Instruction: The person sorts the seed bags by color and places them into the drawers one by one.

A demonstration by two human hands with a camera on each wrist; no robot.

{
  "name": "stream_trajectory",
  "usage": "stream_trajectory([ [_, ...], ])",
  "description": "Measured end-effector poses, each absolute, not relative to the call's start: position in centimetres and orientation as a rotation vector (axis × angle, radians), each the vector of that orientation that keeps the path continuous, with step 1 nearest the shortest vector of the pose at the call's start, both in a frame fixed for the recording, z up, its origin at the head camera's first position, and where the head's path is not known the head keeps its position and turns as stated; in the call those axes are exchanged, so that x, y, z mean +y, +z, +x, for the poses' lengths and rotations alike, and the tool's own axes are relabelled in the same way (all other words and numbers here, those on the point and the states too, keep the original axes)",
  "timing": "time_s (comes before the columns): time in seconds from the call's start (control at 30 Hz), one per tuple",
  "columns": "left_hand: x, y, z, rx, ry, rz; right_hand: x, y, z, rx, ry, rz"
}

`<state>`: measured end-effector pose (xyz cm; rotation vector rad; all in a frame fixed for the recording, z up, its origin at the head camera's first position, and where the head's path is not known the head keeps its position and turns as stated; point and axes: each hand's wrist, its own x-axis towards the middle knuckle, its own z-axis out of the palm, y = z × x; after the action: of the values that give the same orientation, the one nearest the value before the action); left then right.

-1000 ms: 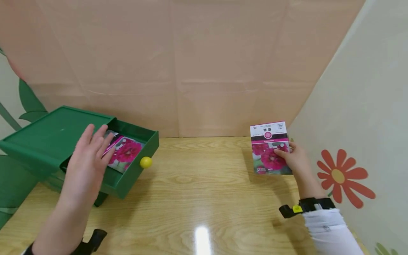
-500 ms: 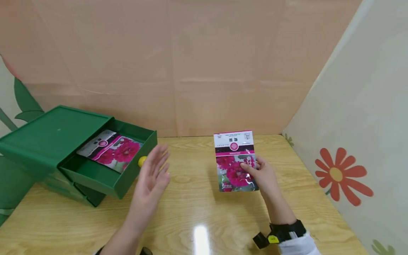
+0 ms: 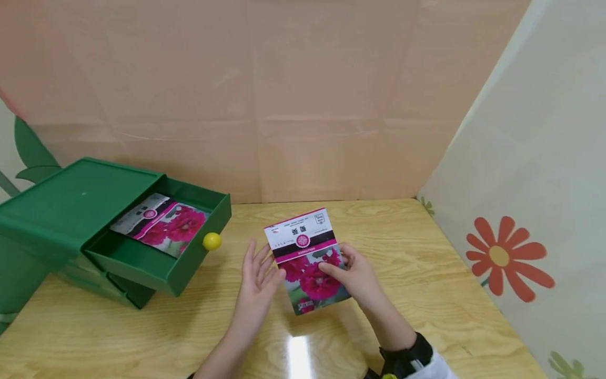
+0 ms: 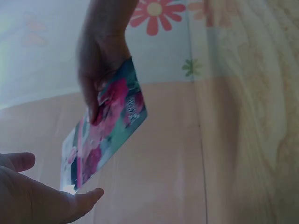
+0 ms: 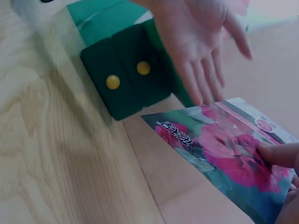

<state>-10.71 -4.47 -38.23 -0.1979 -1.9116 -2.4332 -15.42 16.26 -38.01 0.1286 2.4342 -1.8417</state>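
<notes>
Over the table, a seed packet (image 3: 310,284) printed with magenta flowers hangs tilted. My right hand (image 3: 356,276) pinches its right edge, thumb on the printed face. At the packet's left edge is my left hand (image 3: 258,281), fingers extended and thumb apart; whether it touches the packet I cannot tell. The right wrist view has the left palm (image 5: 194,37) facing the packet with straight fingers. A second, matching packet (image 3: 161,223) lies in the pulled-out upper drawer (image 3: 130,260) of a green drawer box (image 3: 80,197).
A yellow knob (image 3: 211,241) sits on the front of the pulled-out drawer. The lower drawer's yellow knob (image 5: 113,82) shows in the right wrist view. Behind the wooden table (image 3: 402,242) hangs a pinkish-brown backdrop (image 3: 322,105); a flower-painted wall (image 3: 535,158) borders the right.
My right hand has carried the seed packet leftward to mid-table, and the packet has tilted. My left hand has moved right, from over the drawer to beside the packet.
</notes>
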Motion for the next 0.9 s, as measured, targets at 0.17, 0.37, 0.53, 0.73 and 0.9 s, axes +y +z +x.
stream_trajectory([
  [0.17, -4.1, -38.7, -10.8, -1.927, -2.506, -0.166, 15.5, -37.8, -15.0, 2.427, -1.865, 0.122],
  [0.37, -4.0, -39.0, -10.9, -2.014, -2.538, -0.083, 15.1, -37.8, -14.4, 2.379, -1.907, 0.095],
  [0.53, -4.1, -39.2, -10.9, -2.042, -2.542, -0.067, 15.3, -37.7, -14.1, 2.359, -1.923, 0.047],
  [0.73, -4.2, -39.1, -11.0, -2.025, -2.578, -0.014, 15.3, -37.6, -14.1, 2.361, -1.89, 0.037],
  [0.9, -4.2, -39.0, -11.1, -2.061, -2.581, 0.012, 15.1, -37.8, -14.0, 2.407, -1.841, 0.008],
])
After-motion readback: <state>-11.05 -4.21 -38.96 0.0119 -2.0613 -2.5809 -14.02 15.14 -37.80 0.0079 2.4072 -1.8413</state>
